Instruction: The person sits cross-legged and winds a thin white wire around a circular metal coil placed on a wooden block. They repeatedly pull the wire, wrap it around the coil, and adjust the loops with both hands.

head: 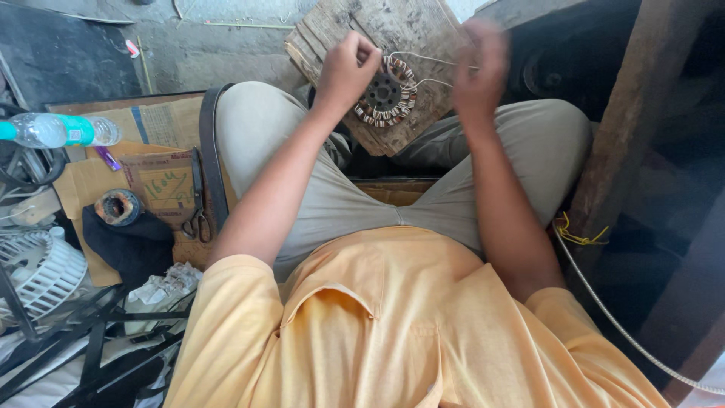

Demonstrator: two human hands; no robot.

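Observation:
A round motor stator (pixel 387 92) with copper and white windings lies on a worn wooden board (pixel 393 38) resting across my knees. My left hand (pixel 347 68) sits closed at the stator's left edge, touching the windings. Two thin white wires (pixel 423 59) run from the stator toward my right hand (pixel 477 64), which is blurred and raised just right of it, fingers pinched around the wire ends. I sit on the floor in a yellow shirt and grey trousers.
Scissors (pixel 198 204) lie on cardboard (pixel 162 181) at my left, beside a tape roll (pixel 118 206) on a black cloth. A plastic bottle (pixel 57 130) and white fan guard (pixel 38 268) lie further left. A wooden post (pixel 627 128) and cable (pixel 604 302) stand at right.

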